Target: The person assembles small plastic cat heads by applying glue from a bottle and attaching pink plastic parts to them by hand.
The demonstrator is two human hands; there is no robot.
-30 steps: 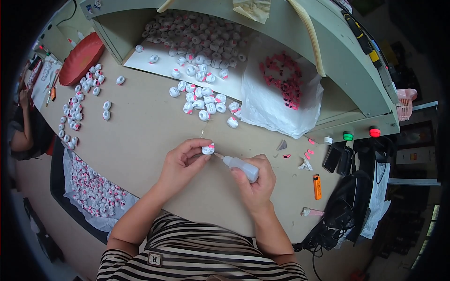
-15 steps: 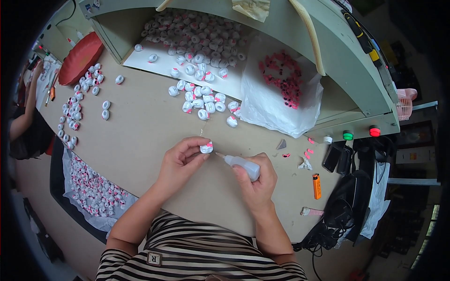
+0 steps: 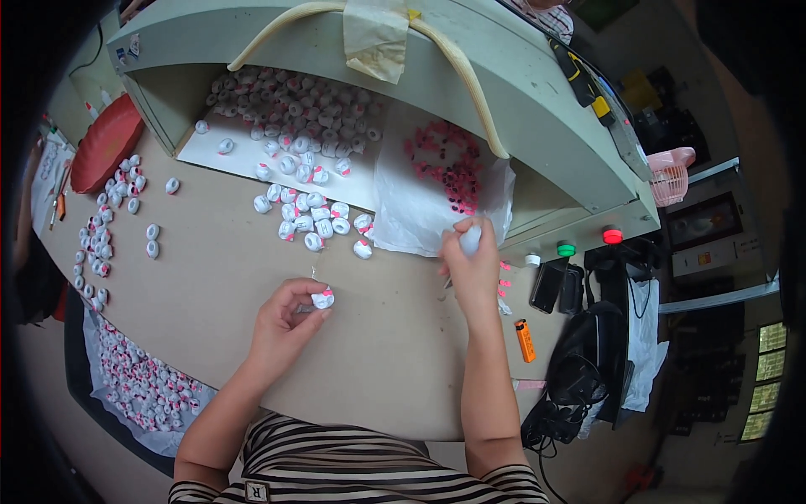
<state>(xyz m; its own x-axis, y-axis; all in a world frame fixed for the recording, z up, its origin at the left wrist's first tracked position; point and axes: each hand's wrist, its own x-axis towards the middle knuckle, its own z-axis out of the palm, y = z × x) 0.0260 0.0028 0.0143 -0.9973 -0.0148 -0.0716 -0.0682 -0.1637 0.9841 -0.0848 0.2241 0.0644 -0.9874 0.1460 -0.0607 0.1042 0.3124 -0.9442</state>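
Observation:
Between thumb and fingertips, my left hand (image 3: 284,323) pinches a small rounded white piece with a pink patch (image 3: 322,299). My right hand (image 3: 477,273) is wrapped round a translucent white squeeze bottle (image 3: 472,240), its thin tip angled down to the left over the table. That hand is beside the near edge of a white sheet (image 3: 405,227), on which many small pink pieces with dark spots (image 3: 460,181) are spread. A loose group of similar white-and-pink rounded pieces (image 3: 315,220) sits on the table just beyond my left hand.
A shelf unit (image 3: 579,160) arches over the far side, with a pile of white pieces (image 3: 311,109) under it. More lie at left near a red tray (image 3: 107,144) and in a lined pouch (image 3: 138,370). On the right are an orange lighter (image 3: 525,340) and a phone (image 3: 549,286).
My right hand has moved the bottle away from the white piece, up and right toward the sheet of pink pieces. My left hand still pinches its piece. The whole view has shifted.

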